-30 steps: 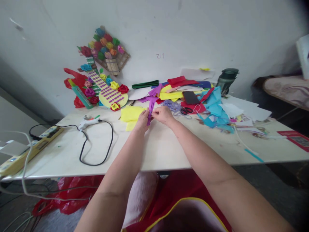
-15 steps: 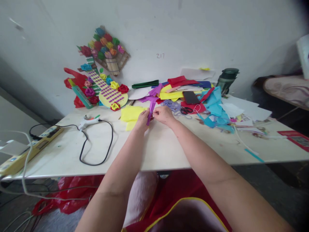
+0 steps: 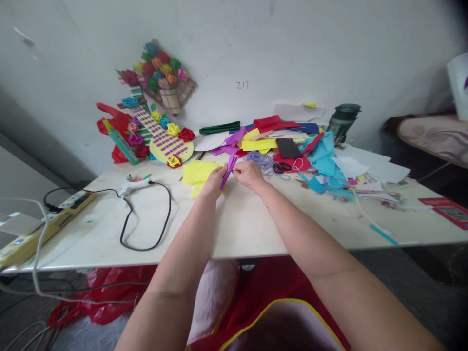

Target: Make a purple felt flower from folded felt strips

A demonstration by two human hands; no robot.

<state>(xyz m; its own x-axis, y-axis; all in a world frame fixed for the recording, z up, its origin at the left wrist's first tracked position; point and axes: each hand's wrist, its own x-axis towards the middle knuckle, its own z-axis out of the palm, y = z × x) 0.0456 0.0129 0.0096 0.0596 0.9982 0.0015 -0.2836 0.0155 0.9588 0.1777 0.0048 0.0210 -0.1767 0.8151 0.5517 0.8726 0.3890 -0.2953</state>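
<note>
Purple strip (image 3: 228, 173) has tipped over a little, its top leaning further right than a second ago, while both hands stay about where they were. From here I see the left hand (image 3: 215, 180) pinching it above the table (image 3: 244, 224), beside the yellow paper (image 3: 199, 173). Fingertips of the right hand (image 3: 249, 174) are pressed together at its right edge; whether they grip paper, I can't tell. I'd keep the left pinch firm, folds level, and the right touch light, to avoid tearing.

Matt, creased purple paper strip (image 3: 233, 160), smooth white tabletop (image 3: 248, 226), and glossy red plastic bag (image 3: 106, 290).
</note>
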